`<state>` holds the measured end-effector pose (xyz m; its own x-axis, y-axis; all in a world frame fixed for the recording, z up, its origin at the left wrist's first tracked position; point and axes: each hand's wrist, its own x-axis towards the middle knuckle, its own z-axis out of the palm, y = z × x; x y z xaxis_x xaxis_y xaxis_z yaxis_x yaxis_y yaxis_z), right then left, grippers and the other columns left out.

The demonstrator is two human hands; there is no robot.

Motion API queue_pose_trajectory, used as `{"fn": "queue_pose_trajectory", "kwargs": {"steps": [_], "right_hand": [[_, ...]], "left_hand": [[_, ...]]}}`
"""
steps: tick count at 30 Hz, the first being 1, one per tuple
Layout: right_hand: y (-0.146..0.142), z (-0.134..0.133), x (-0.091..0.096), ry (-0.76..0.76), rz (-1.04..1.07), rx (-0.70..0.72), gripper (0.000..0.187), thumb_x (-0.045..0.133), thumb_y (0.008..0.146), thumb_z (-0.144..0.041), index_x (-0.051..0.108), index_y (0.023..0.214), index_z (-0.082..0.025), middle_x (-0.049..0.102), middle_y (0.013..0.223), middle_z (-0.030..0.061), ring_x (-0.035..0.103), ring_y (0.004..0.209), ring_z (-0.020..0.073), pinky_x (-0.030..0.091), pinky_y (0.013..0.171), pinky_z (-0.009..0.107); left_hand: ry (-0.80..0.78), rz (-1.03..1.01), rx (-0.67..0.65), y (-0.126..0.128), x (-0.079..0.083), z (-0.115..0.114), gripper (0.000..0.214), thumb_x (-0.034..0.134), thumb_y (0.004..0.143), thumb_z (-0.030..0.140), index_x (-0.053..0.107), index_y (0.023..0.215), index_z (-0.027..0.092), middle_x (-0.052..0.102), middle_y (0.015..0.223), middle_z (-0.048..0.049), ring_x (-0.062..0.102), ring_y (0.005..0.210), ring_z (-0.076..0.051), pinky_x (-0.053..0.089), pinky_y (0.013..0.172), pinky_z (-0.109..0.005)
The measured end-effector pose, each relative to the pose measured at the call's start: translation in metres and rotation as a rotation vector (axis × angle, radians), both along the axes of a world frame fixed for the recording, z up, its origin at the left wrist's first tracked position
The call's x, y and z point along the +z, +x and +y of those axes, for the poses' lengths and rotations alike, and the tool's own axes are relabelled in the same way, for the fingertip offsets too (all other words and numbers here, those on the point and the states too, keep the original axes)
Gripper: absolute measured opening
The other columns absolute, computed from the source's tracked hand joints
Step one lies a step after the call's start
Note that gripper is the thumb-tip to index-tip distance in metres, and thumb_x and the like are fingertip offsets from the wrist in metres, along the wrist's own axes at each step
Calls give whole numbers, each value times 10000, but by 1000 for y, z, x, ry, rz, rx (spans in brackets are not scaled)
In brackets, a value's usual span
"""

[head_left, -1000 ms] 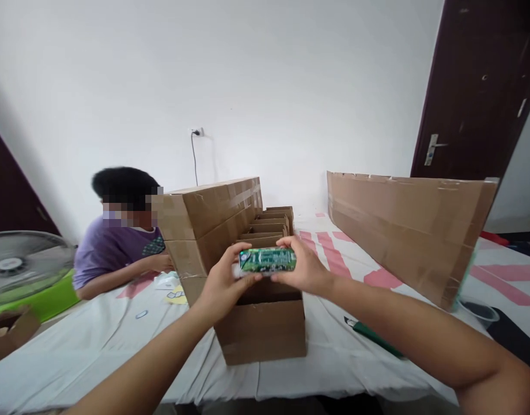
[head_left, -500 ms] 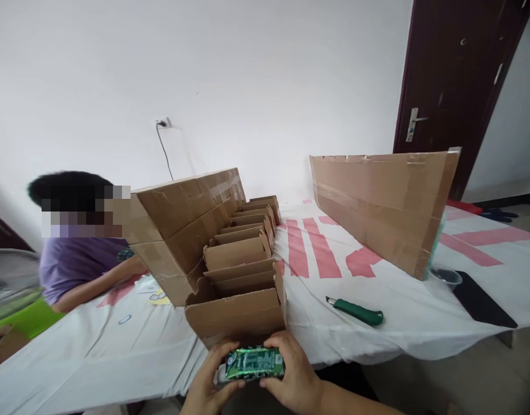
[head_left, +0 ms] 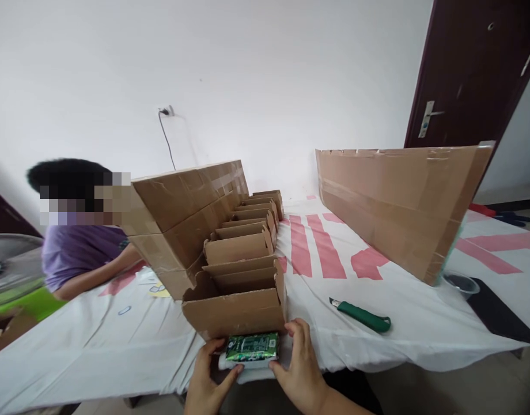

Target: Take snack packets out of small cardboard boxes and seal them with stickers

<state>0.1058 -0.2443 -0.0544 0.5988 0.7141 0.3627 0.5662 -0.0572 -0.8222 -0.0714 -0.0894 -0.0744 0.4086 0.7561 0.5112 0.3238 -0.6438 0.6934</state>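
A shiny green printed packet (head_left: 252, 347) lies flat at the near table edge, with something white under it. Directly behind it stands a brown open-topped cardboard box (head_left: 234, 314). My left hand (head_left: 208, 377) grips the packet's left end, fingertips at the back and thumb at the front. At the other end, my right hand (head_left: 303, 369) has its fingers spread apart, with the thumb by the packet's near corner and the index finger near the box's corner. A green utility knife (head_left: 363, 316) rests on the cloth to the right.
More open cardboard boxes (head_left: 239, 249) run back in a row beside a tall cardboard panel (head_left: 187, 207). Another panel (head_left: 390, 202) stands at right, near a clear plastic cup (head_left: 461, 281) and a black flat object (head_left: 502, 311). A person in purple (head_left: 81, 253) sits at left.
The packet has tipped flatter and settled by the table edge, close to the box. My right hand's fingers have loosened and spread away from it. The view has shifted slightly.
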Motion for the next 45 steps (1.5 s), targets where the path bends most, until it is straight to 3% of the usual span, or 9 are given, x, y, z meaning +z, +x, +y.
{"fn": "queue_pose_trajectory", "kwargs": {"steps": [7, 12, 15, 17, 21, 25, 33, 39, 45], "right_hand": [[9, 1, 5, -217, -79, 276, 743, 640, 651, -173, 394, 1349, -104, 521, 1345, 171, 489, 1230, 303, 370, 1065, 436], [9, 4, 13, -382, -160, 330, 829, 585, 679, -196, 304, 1443, -37, 397, 1471, 193, 421, 1310, 314, 327, 1096, 447], [11, 7, 14, -434, -194, 399, 894, 579, 655, -186, 249, 1471, -27, 346, 1504, 184, 373, 1349, 311, 294, 1113, 453], [12, 8, 13, -464, -209, 448, 950, 601, 631, -193, 215, 1486, -42, 307, 1525, 174, 343, 1368, 318, 281, 1116, 465], [13, 12, 6, -431, -238, 500, 994, 666, 635, -244, 200, 1504, -114, 283, 1537, 147, 336, 1369, 354, 292, 1099, 498], [14, 15, -4, -388, -268, 502, 1038, 724, 631, -278, 187, 1512, -162, 284, 1531, 147, 368, 1346, 387, 321, 1070, 519], [15, 12, -8, -340, -308, 536, 1103, 758, 657, -361, 85, 1520, -227, 326, 1523, 123, 376, 1330, 392, 317, 1058, 514], [12, 12, -2, -404, -312, 532, 1119, 769, 642, -325, 85, 1520, -209, 341, 1515, 142, 359, 1336, 405, 302, 1060, 542], [14, 12, -15, -301, -304, 540, 999, 749, 691, -445, 210, 1507, -240, 400, 1486, 136, 363, 1338, 398, 295, 1070, 520]], "left_hand": [[169, 42, 108, -4, -7, -5, 756, 771, 594, 514, 491, 1213, 181, 524, 1197, -141, 558, 1129, -373, 499, 926, -556], [342, 104, 208, 3, 3, -19, 833, 777, 611, 480, 416, 1322, 239, 239, 1508, -149, 245, 1401, -410, 286, 1108, -603], [285, 140, 219, 11, 9, -24, 870, 764, 644, 425, 350, 1389, 249, 24, 1591, -126, 104, 1443, -414, 241, 1121, -612], [205, 149, 204, 14, 11, -24, 861, 742, 672, 392, 327, 1411, 239, -36, 1599, -123, 136, 1437, -417, 282, 1108, -598], [114, 137, 170, 8, 10, -16, 721, 734, 675, 376, 449, 1332, 288, -7, 1607, -56, 261, 1404, -409, 364, 1087, -555], [124, 167, 134, -1, 6, -7, 494, 735, 667, 384, 609, 1127, 252, 3, 1597, -34, 227, 1407, -439, 359, 1082, -582], [147, 223, 116, -10, 8, 5, 469, 719, 683, 420, 619, 1082, 194, 38, 1575, -85, 328, 1359, -425, 389, 1053, -581], [273, 254, 167, -17, 23, 14, 412, 766, 592, 417, 693, 917, 175, -82, 1598, -27, 122, 1417, -477, 271, 1100, -633], [128, 237, 109, -28, 21, 24, 373, 755, 618, 408, 675, 909, 189, -75, 1604, 6, 152, 1432, -422, 325, 1108, -549]]}}
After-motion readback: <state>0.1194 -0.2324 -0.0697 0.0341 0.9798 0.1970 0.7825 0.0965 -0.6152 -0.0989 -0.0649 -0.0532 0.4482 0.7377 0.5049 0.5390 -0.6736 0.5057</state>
